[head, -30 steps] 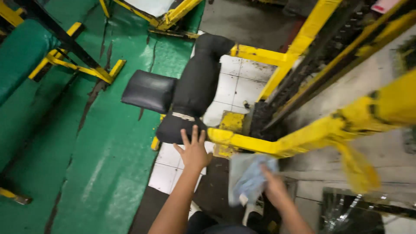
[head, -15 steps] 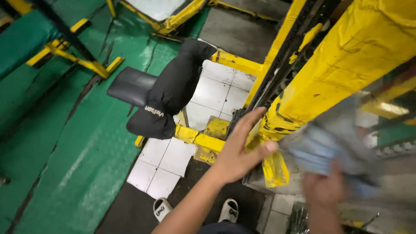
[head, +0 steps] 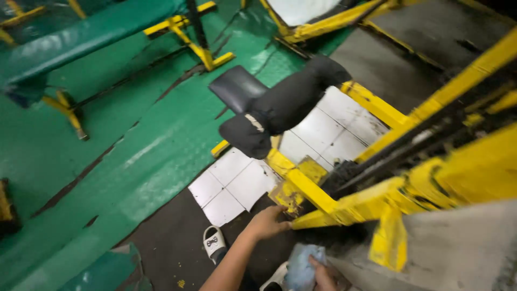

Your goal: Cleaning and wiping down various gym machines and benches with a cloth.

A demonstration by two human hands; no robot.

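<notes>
Yellow frame: our left hand is now down on its lower bar near the floor, fingers curled against the chipped paint; half a second ago it was raised, open, by the thick upright. Blue cloth has dropped too, now bunched low at the bottom edge of view with our right hand closed on it, just below the bar. View has swung left, so more green floor shows. Black padded rest hasn't moved, lying over the white tiles. White sandal beside our left forearm. Looks like the wiping has shifted to the base bar.
</notes>
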